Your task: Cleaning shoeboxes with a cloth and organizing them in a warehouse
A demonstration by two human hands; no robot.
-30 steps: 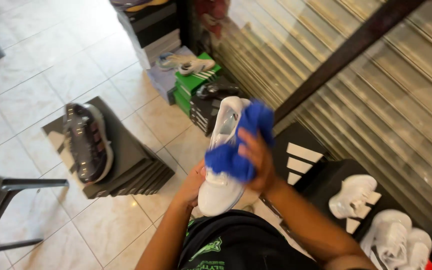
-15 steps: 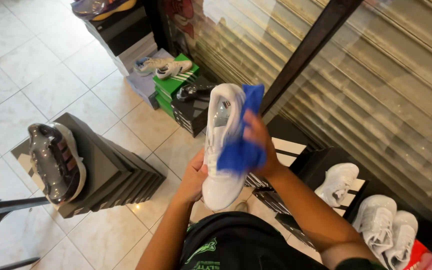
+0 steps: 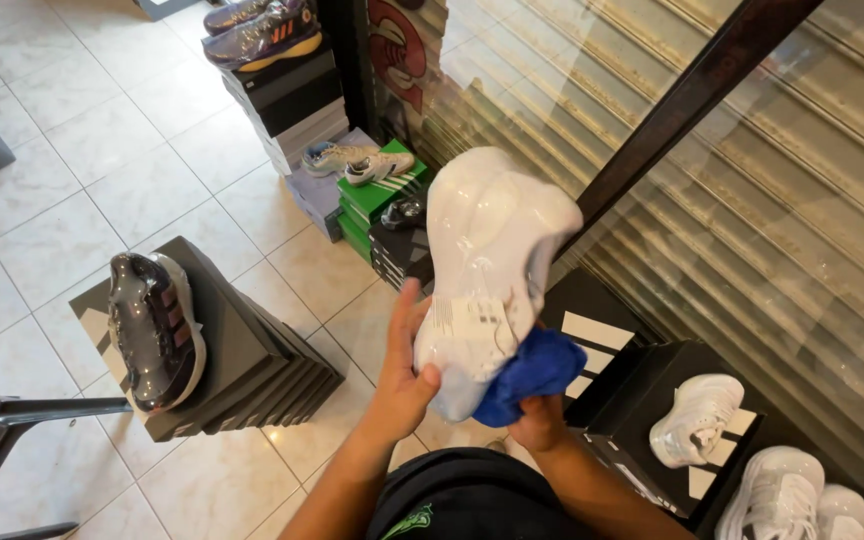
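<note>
Above a tiled floor (image 3: 42, 200) with stacked shoe boxes (image 3: 252, 350), we hold the wrapped white shoe (image 3: 487, 260) upright in our left hand (image 3: 402, 385), fingers closed on its lower end, while our right hand (image 3: 542, 420) grips a blue cloth (image 3: 527, 370) just beside that end.

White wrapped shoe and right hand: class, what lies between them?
A blue cloth, bunched between the right hand and the heel end of the white wrapped shoe, seen in the head view.

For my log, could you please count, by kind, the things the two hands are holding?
White wrapped shoe: 1, in the left hand
Blue cloth: 1, in the right hand
Total: 2
</note>
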